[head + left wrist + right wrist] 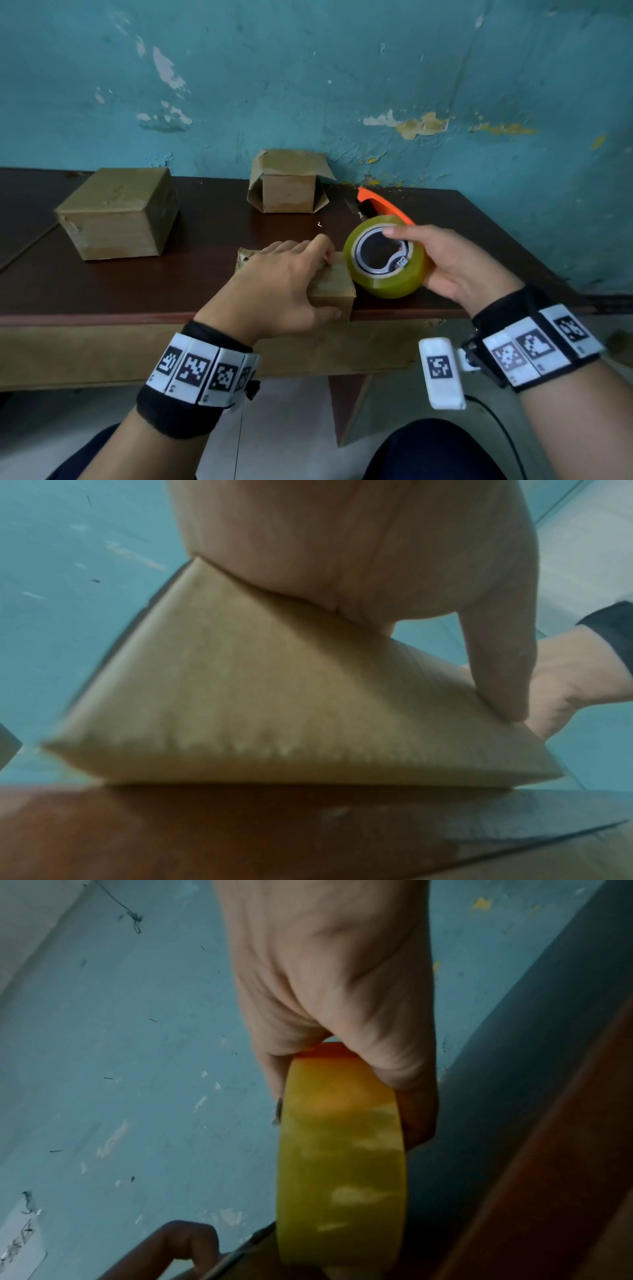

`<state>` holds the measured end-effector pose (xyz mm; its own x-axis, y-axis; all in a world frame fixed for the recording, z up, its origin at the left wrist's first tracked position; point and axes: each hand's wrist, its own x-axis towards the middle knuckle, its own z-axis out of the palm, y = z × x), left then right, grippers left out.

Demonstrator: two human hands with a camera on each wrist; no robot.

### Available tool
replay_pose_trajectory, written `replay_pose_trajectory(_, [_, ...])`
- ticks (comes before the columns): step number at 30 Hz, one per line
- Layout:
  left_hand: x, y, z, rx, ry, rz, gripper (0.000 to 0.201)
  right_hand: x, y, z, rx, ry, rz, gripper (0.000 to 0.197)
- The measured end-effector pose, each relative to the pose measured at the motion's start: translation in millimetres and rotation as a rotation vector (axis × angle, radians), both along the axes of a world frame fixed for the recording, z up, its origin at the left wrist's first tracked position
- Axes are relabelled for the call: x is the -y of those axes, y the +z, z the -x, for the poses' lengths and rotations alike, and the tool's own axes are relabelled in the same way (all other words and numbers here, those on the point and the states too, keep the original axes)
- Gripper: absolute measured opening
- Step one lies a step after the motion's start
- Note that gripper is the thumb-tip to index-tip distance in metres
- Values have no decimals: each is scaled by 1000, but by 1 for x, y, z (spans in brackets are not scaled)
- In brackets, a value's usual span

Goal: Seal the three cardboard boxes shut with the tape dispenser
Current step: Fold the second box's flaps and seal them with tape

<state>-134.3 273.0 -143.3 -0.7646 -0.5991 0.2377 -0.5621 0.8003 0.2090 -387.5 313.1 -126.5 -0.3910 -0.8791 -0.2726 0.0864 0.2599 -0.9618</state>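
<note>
A small cardboard box [337, 291] sits at the front edge of the dark wooden table [154, 287]. My left hand [318, 277] grips it, fingers over the top and thumb on the near side; in the left wrist view the box [257, 696] lies under the palm with the thumb [496, 669] against its edge. My right hand [421, 253] holds the orange tape dispenser [383, 205] with its yellow tape roll [380, 284] right beside the box. The tape roll [342, 1150] fills the right wrist view. A large closed box [120, 212] stands at left, and a box with flaps splayed open [287, 185] at the back.
A peeling blue wall [308, 85] runs right behind the table. The table's front edge [102, 318] is close to my knees, and the small box stands right at it. Bare tabletop lies between the large box and my left hand.
</note>
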Motion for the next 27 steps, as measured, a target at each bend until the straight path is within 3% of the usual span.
replay_pose_trajectory(2, [0, 0, 0, -15, 13, -38, 62, 1, -5, 2, -88, -85, -5, 41])
replay_pose_trajectory(5, [2, 1, 0, -36, 31, -120, 62, 1, -10, 6, -429, -175, -69, 64])
replay_pose_trajectory(7, [4, 1, -1, -29, 28, -110, 60, -3, -12, 5, -604, -178, -131, 51])
replay_pose_trajectory(15, [4, 1, 0, -40, 42, -143, 61, -7, -15, 2, -741, -110, -153, 58])
replay_pose_trajectory(21, [6, 3, -1, -55, 28, -183, 58, -7, -6, -4, -952, -91, -222, 43])
replay_pose_trajectory(24, [6, -1, -3, -82, 30, -168, 59, -19, 2, -23, -1130, -204, -59, 46])
replay_pose_trajectory(27, [3, 0, -5, -107, 40, -133, 61, -29, 5, -58, -1165, -84, 210, 40])
